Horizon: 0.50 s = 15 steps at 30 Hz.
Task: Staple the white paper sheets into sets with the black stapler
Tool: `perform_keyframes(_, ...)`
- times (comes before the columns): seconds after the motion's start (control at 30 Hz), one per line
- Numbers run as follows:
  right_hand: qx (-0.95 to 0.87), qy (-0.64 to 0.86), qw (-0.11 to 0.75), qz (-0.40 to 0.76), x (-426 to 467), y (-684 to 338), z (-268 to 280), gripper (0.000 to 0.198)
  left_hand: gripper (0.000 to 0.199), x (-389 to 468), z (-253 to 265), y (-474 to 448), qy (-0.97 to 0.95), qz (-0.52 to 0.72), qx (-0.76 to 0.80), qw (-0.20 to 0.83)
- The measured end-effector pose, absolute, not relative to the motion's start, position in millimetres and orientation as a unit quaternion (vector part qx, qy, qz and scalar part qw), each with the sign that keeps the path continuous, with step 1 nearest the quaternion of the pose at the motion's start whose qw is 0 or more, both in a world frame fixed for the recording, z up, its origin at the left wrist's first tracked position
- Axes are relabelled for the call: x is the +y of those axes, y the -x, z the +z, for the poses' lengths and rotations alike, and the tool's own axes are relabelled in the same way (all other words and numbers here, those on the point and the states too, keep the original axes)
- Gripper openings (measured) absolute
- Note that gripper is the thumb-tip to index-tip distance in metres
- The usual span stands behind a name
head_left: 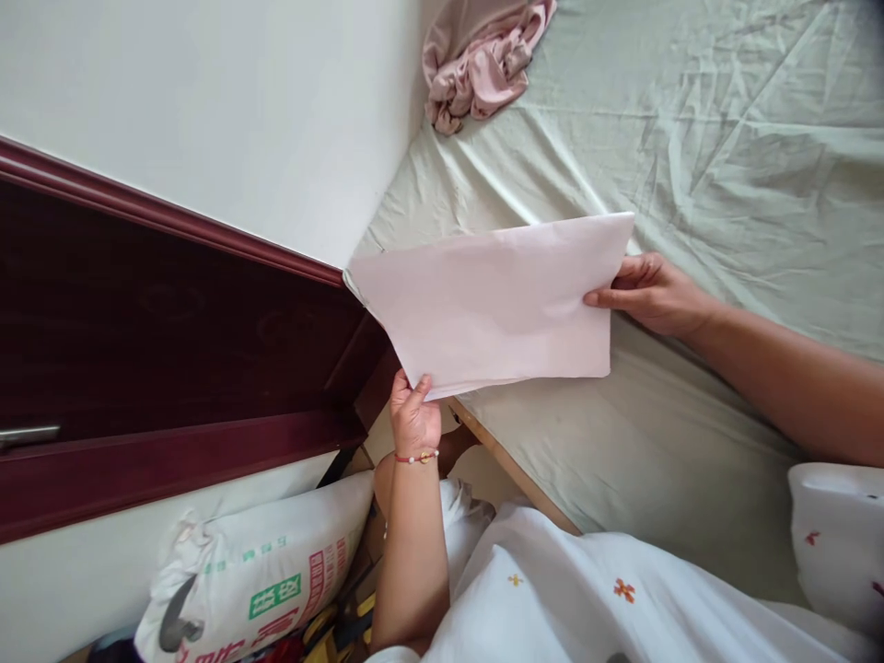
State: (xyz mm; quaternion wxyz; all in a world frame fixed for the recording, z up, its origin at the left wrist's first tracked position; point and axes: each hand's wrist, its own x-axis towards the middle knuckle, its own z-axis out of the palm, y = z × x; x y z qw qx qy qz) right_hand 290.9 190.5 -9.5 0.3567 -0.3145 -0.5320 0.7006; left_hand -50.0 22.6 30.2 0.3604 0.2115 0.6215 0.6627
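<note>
A blank, pale pinkish-white sheet of paper [497,304] is held up over the bed's edge, slightly bent along its lower side. At its lower left corner, my left hand [415,412] pinches it, thumb on the near face. My right hand [653,293] grips the right edge, with the thumb in front and the other fingers partly hidden behind. Whether it is a single sheet or several layers, I cannot tell for certain. A red string bracelet [416,458] circles my left wrist.
A wrinkled pale green bed sheet [746,175] covers the bed. Crumpled pink cloth [487,74] lies by the white wall [227,110]. Dark red wooden furniture [172,304] stands at left, above a printed white sack [276,562]. A wooden bed edge [515,470] runs near my body.
</note>
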Motion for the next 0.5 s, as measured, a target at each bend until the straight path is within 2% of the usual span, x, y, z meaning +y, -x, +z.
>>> perform_keyframes(0.23,-0.484,0.267,0.370,0.747,191,-293,-9,0.037,0.064,14,11,54,-0.292,0.593,0.656,0.364)
perform_keyframes(0.4,-0.551,0.273,0.275,0.739,195,-294,-17,0.033,0.062,19,9,50,-0.297,0.616,0.646,0.340)
perform_keyframes(0.5,-0.572,0.278,0.282,0.718,193,-291,-20,0.032,0.064,19,18,50,-0.306,0.625,0.644,0.319)
